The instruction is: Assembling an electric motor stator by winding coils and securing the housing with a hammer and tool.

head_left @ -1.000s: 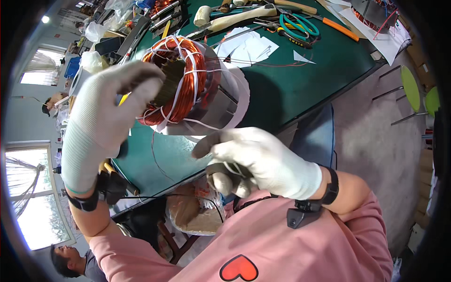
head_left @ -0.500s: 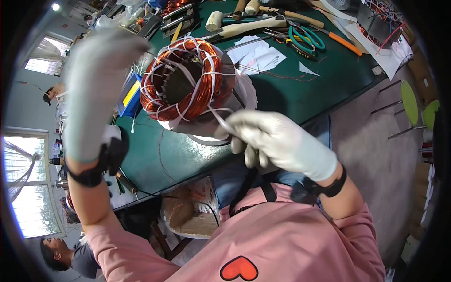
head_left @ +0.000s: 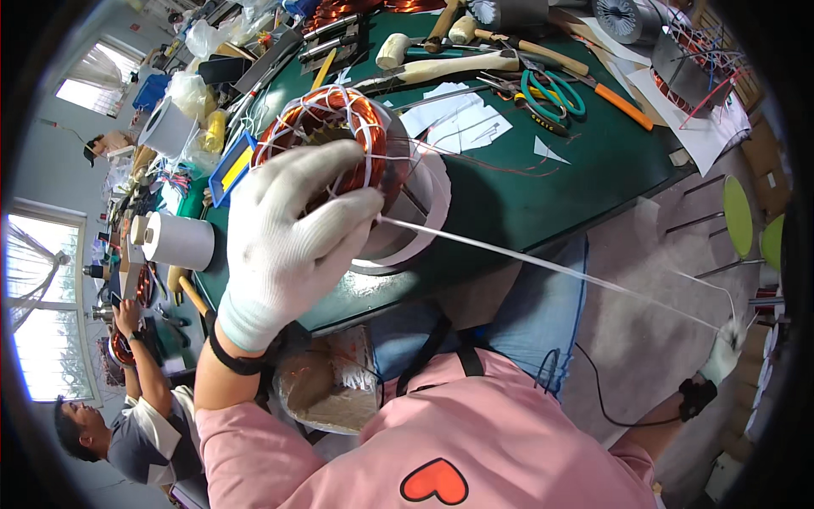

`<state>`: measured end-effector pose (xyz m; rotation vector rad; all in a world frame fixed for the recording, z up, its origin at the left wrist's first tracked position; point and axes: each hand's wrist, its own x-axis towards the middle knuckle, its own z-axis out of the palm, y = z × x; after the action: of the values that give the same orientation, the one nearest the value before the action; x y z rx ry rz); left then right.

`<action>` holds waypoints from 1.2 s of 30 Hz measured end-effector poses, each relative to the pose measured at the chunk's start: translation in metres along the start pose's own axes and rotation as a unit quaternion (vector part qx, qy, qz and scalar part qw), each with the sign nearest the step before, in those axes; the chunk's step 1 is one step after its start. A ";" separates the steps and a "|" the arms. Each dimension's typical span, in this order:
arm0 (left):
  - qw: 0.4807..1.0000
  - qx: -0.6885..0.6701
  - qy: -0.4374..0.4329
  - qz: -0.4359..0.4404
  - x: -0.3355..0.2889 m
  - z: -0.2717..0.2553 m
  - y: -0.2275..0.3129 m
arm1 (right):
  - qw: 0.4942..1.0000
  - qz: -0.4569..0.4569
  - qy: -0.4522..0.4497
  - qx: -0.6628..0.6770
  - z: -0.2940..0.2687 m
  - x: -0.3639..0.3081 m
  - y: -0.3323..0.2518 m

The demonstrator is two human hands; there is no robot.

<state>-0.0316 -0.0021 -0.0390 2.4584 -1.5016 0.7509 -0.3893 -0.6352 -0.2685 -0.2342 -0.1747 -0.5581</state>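
A motor stator (head_left: 394,182) stands on the bench, its ring of copper winding (head_left: 366,127) facing me and laced with white cord. My gloved left hand (head_left: 284,225) is closed over the near left side of that ring, fingers reaching into the opening and thumb along its lower edge. From beside the thumb, a white lacing cord (head_left: 526,257) runs taut to the far right. At its other end my gloved right hand (head_left: 725,352) grips it, arm stretched out past the bench edge. The glove covers part of the winding and the bore.
Mallets (head_left: 393,51), green-handled pliers (head_left: 547,89) and paper scraps (head_left: 466,119) lie behind the stator. Another wound stator (head_left: 691,72) sits at the back right. A blue tray (head_left: 231,170) and a white spool (head_left: 180,241) stand left. A co-worker (head_left: 140,424) works at lower left.
My left hand has come down from the upper left onto the winding. My right hand has swung from beside the stator far out to the right, drawing the cord straight.
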 end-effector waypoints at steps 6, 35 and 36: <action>0.964 -0.254 -0.069 -0.021 -0.008 0.003 0.051 | 0.963 0.186 0.101 -0.165 0.146 0.045 0.320; 0.939 -0.071 0.171 -0.291 -0.036 0.055 0.018 | 0.930 0.268 0.076 -0.237 0.192 0.011 0.452; 0.946 -0.051 0.171 -0.270 -0.035 0.052 0.018 | 0.859 0.157 0.095 -0.478 0.158 -0.006 0.397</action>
<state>-0.0434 -0.0033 -0.1035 2.3325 -0.6777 0.8889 -0.1948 -0.2631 -0.1871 -1.1554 0.3549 -0.2947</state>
